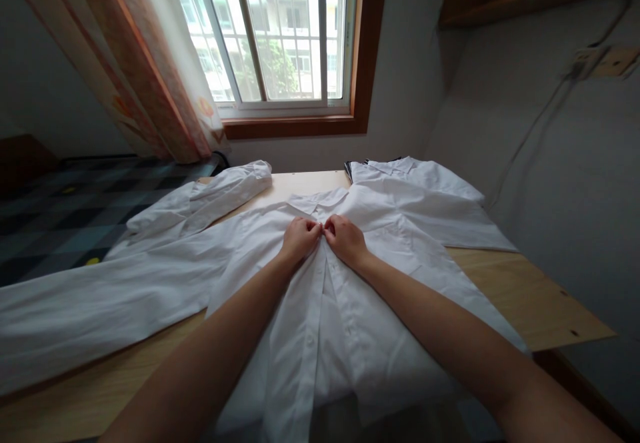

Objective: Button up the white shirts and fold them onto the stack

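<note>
Two narrow pinches: your left hand and right hand hold the white shirt, spread on the wooden table, just below its collar; you seem to be buttoning it, and the next move probably calls for keeping both sides aligned

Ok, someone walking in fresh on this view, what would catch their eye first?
Probably the bright window at top centre, standing out against the dim room, with a patterned curtain on its left. Next, the white shirt spread across the wooden tabletop, where the left hand and right hand meet, pinching its front just below the collar.
</note>
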{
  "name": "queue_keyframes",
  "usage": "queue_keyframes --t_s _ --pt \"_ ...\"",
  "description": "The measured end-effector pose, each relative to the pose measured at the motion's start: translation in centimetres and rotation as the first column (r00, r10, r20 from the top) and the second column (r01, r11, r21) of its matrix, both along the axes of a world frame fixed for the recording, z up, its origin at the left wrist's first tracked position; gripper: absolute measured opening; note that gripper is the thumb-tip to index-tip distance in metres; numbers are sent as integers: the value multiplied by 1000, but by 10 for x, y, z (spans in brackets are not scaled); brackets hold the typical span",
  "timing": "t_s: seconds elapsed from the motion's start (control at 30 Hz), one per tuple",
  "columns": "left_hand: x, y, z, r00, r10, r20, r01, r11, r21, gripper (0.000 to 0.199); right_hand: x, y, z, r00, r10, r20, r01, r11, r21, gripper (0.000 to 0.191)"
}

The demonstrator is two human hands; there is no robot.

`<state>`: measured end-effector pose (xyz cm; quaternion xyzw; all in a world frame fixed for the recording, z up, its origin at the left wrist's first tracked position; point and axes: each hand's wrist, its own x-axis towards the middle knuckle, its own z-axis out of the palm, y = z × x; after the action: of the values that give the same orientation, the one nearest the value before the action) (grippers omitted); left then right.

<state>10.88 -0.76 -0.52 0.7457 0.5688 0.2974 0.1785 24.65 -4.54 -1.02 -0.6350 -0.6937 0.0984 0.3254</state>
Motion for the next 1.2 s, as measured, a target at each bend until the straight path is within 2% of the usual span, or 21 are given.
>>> queue_keyframes --t_s 0.43,0.67,0.87,1.2 --pt "-1 2 -1 997 -28 -74 28 1000 -1 25 5 0 -2 997 71 40 -72 997 28 9" --pt "-1 3 -2 993 -6 -122 7 1000 3 27 14 -5 2 991 121 58 -125 988 86 11" --pt "-2 3 -2 989 -13 -149 17 1000 26 26 19 -11 5 976 196 96 -203 977 68 21" --pt "0 1 -3 982 22 -187 -17 1000 26 24 23 -9 4 961 220 168 -231 972 43 20"
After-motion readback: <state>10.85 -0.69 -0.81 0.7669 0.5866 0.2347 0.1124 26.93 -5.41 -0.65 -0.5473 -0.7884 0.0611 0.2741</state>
